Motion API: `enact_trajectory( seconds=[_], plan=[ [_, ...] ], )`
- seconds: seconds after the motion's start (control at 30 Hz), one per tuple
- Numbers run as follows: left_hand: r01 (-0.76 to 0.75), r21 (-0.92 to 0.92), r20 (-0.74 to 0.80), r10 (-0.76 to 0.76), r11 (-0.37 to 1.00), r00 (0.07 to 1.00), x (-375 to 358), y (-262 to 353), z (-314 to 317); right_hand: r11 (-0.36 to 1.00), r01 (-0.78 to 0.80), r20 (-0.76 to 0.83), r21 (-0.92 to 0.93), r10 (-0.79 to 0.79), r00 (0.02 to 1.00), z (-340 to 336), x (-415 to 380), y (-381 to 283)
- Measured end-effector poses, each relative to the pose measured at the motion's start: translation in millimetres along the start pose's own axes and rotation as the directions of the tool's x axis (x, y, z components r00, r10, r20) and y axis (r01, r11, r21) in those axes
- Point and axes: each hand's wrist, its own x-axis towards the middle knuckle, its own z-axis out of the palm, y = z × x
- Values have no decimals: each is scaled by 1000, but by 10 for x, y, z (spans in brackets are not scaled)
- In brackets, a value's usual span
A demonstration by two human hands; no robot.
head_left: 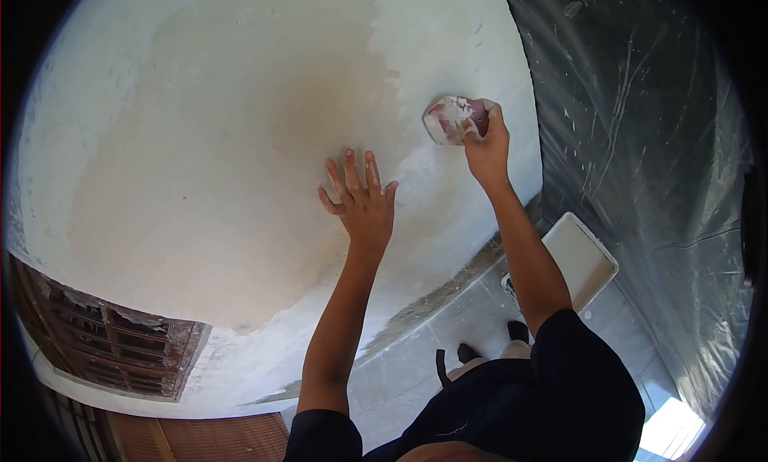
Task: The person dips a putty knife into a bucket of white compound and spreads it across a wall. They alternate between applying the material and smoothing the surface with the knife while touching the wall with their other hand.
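Note:
My left hand lies against the pale wall with its fingers spread, white smears on the fingertips. Up and to the right of it, my right hand grips a reddish scraper coated with white paste. The scraper is at the wall surface, near its right edge. Around both hands the wall shows a darker beige patch and lighter white areas.
Dark plastic sheeting with white specks hangs along the right. On the tiled floor stands a white-rimmed rectangular tray. A brown wooden shuttered window is at the lower left.

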Motion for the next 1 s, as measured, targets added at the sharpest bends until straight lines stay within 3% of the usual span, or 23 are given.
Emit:
enact_trajectory(
  seconds=[0.1,0.13,0.17,0.23,0.3,0.37,0.43,0.47,0.5,0.57,0.63,0.67,0.73,0.77,0.83,0.87,1.0],
  plan=[
    [1,6,-17,0,1000,1000,-15,9,16,997,60,82,54,-64,995,102,-113,-33],
    [2,5,-22,-2,1000,1000,-7,18,9,986,166,135,18,-167,977,171,-143,2],
    [6,6,-4,-6,1000,1000,-2,21,-2,984,158,152,-81,-145,978,192,-167,25],
    [9,11,19,-10,1000,1000,-12,13,-21,998,5,22,-63,-3,1000,158,-121,46],
    [17,10,1,-17,1000,1000,-7,21,-5,956,-127,-106,263,159,981,104,-124,43],
    [17,14,-1,-17,1000,1000,-19,23,12,968,-87,-106,236,114,988,155,-211,20],
    [17,14,-1,-17,1000,1000,-23,35,9,999,16,81,44,-20,997,272,-317,-7],
    [14,19,4,-14,1000,1000,-18,33,6,996,52,81,-78,-45,996,288,-318,22],
    [10,27,11,-11,1000,1000,-20,27,-1,996,49,82,-77,-43,996,278,-299,67],
    [12,24,2,-12,1000,1000,-22,24,4,978,-141,-245,155,176,953,219,-230,158],
    [15,19,-10,-15,1000,1000,-14,14,18,974,-164,-268,157,202,942,105,-201,12],
    [12,11,-6,-12,1000,1000,-22,11,20,995,-48,-99,87,56,993,49,-180,5],
    [10,1,-1,-10,1000,1000,-36,17,17,988,156,204,-3,-152,967,-26,-90,-159],
    [5,7,1,-5,1000,1000,-33,19,11,988,157,205,-3,-153,967,-37,-5,-251],
    [-2,11,2,2,1000,1000,-35,21,8,887,437,523,-145,-306,795,-27,197,-337],
    [-7,17,9,7,1000,1000,-42,23,8,802,567,542,-190,-395,741,25,291,-224],
    [-7,6,-1,7,1000,1000,-43,18,19,858,486,395,-166,-394,830,0,472,-501]
  ],
)
